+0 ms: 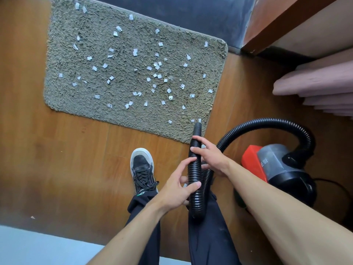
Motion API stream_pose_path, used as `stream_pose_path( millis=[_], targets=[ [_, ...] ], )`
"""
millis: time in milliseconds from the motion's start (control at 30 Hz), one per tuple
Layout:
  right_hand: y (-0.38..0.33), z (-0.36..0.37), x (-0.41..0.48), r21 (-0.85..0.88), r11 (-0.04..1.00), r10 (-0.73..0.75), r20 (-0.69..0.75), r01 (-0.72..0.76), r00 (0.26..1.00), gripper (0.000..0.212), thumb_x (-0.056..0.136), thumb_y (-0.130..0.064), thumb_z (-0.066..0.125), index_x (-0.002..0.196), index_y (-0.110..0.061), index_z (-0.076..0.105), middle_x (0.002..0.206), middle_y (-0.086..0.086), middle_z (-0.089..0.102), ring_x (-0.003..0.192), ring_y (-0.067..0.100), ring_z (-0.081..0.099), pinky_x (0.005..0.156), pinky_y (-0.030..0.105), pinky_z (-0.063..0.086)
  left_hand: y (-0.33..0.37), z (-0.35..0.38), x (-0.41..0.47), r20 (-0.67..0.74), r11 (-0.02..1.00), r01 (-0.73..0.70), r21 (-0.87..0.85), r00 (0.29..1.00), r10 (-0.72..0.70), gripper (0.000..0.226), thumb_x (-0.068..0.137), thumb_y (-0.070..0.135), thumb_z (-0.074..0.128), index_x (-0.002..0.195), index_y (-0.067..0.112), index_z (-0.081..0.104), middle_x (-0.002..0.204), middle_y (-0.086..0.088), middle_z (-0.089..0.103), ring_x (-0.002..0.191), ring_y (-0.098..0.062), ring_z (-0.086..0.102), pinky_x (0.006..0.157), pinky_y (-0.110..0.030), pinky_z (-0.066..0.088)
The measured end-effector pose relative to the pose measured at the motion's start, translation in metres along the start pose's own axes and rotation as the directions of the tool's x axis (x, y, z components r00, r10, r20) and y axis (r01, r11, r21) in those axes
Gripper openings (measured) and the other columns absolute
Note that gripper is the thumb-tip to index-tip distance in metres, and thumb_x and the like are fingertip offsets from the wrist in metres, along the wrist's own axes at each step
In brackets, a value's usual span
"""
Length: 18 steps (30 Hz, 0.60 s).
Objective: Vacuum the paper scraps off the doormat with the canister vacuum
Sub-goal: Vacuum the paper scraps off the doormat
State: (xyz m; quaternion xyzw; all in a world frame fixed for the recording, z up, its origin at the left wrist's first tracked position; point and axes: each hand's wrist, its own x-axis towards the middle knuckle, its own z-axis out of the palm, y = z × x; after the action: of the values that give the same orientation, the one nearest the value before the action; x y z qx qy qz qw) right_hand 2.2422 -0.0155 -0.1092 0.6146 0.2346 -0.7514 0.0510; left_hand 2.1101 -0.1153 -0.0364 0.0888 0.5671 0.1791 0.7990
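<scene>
Head view is showing one black ribbed hose (194,169) being held upright in front of the person, its long axis running from near to far. Its smooth nozzle (197,129) is pointing away, toward the near right corner of the single grey doormat (133,117), and is hovering just over that edge. The left hand (176,189) is wrapping thumb and fingers round the hose low down. The right hand (211,158) is curling its fingers over it higher up. Several dozen white paper scraps (135,52), too many to count exactly, are lying scattered across the mat. One red and grey canister vacuum (277,165) is sitting to the right on the wooden floor (66,159). One black shoe (141,167) is standing beside the mat.
</scene>
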Motion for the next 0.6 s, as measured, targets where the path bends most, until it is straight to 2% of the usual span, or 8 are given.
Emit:
stream_pose_path(
  millis=[100,267,400,500,600],
  targets=[
    [-0.005,-0.003,0.002,0.010,1.000,0.002,-0.023,-0.001,1.000,0.047,0.094,-0.017,0.060,0.136,-0.035,0.049,0.100,0.008,0.058,0.052,0.005,0.058,0.048,0.022,0.050,0.005,-0.001,0.005,0.001,1.000,-0.006,0.008,1.000,0.006,0.061,0.097,0.015,0.061,0.135,0.056,0.038,0.115,-0.014,0.070,0.101,-0.034,0.071,0.079,-0.050,0.061],
    [-0.011,-0.005,0.004,-0.003,1.000,0.011,-0.044,-0.011,0.999,0.047,0.095,-0.016,0.059,0.137,-0.035,0.049,0.096,0.006,0.058,0.046,0.003,0.056,0.045,0.019,0.047,0.010,0.000,0.009,-0.001,1.000,0.003,0.006,1.000,-0.003,0.061,0.096,0.016,0.061,0.132,0.060,0.040,0.117,-0.020,0.067,0.104,-0.036,0.068,0.081,-0.052,0.060],
    [-0.013,0.002,0.005,-0.023,1.000,0.019,-0.016,-0.020,1.000,0.050,0.095,-0.013,0.058,0.140,-0.031,0.046,0.091,0.003,0.058,0.050,0.005,0.058,0.049,0.022,0.051,0.005,-0.003,0.006,-0.013,1.000,0.009,-0.014,1.000,-0.010,0.061,0.096,0.016,0.061,0.134,0.058,0.038,0.116,-0.016,0.069,0.101,-0.032,0.071,0.076,-0.043,0.061],
    [-0.015,0.013,0.007,-0.045,0.999,0.009,0.006,-0.009,1.000,0.050,0.095,-0.011,0.058,0.140,-0.028,0.046,0.089,0.001,0.056,0.049,0.000,0.058,0.047,0.021,0.049,0.000,-0.008,0.001,-0.032,0.999,0.002,-0.051,0.999,-0.004,0.062,0.097,0.014,0.060,0.135,0.057,0.038,0.114,-0.011,0.071,0.093,-0.027,0.073,0.072,-0.039,0.060],
    [-0.020,0.023,0.010,-0.080,0.997,0.005,0.016,-0.003,1.000,0.051,0.094,-0.012,0.059,0.140,-0.032,0.047,0.093,0.000,0.057,0.063,0.004,0.060,0.052,0.024,0.052,-0.001,-0.013,-0.002,-0.053,0.996,-0.010,-0.088,0.999,0.005,0.062,0.097,0.010,0.060,0.137,0.053,0.038,0.111,-0.011,0.072,0.088,-0.023,0.073,0.065,-0.033,0.058]
  ],
)
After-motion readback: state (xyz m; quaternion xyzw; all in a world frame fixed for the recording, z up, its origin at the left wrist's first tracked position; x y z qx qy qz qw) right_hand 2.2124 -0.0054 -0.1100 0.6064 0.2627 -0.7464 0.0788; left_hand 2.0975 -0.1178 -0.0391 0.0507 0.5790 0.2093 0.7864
